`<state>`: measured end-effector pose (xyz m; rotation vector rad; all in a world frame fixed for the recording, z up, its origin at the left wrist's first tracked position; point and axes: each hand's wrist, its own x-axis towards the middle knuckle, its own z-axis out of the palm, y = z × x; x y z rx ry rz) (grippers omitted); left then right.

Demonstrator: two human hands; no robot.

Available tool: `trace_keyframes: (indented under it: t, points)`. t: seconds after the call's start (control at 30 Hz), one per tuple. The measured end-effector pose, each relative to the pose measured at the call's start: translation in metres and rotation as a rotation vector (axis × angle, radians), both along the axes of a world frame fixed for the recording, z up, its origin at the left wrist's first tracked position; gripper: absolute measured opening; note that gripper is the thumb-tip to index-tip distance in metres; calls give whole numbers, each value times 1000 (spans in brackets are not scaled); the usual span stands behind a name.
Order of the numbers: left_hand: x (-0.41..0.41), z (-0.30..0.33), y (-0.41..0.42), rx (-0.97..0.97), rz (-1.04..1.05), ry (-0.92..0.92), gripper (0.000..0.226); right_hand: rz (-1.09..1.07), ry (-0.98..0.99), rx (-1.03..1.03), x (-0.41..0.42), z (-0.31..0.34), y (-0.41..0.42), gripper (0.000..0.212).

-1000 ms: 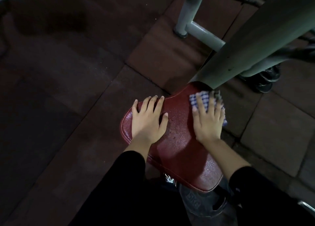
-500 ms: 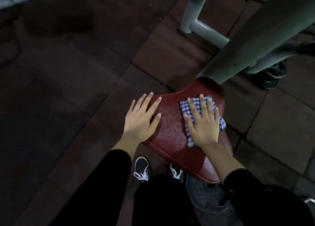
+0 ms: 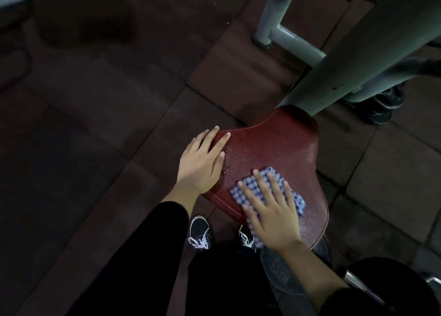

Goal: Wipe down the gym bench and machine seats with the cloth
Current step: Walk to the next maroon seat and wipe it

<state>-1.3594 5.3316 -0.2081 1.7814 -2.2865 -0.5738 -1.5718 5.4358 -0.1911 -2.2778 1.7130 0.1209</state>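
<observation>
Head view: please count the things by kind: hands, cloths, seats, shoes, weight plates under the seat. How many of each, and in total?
Hands: 2, left hand and right hand
Cloth: 1
Seat: 1
Shoes: 2, one and another
Weight plate: 1
Total: 7

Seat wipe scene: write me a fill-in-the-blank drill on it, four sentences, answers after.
1. The cloth has a blue and white ____ pattern.
2. The ____ hand presses the cloth flat on the seat.
3. The seat's colour is ____.
4. The left hand rests on the seat's ____ edge, fingers straight, holding nothing.

Missing words: checked; right; red; left
</observation>
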Motion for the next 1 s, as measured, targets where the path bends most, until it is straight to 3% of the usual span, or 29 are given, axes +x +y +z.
trace_keyframes:
  t: [0.1,0.27,0.47,0.63,0.77,0.87,1.0]
  points:
    - [-1,-1,0,-5,-2,-7,47,-66,15,1,-31,-1,-15,52]
    - [-3,-1,1,-22,6,-10,46,-445,33,37,-17,-3,-93,58]
    - [0,-2,0,-37,-6,11,46,-220,5,62,46,1,-73,54]
    - [0,-1,1,-20,3,17,47,-99,52,37,8,3,-1,52]
    - [-2,0,1,-8,13,8,47,-346,35,58,-40,-1,-33,54]
    - [-2,-1,1,-9,16,4,47,-524,16,72,-30,-3,-79,60]
    - [-1,-1,1,-12,6,-5,47,-341,31,82,23,1,-90,58]
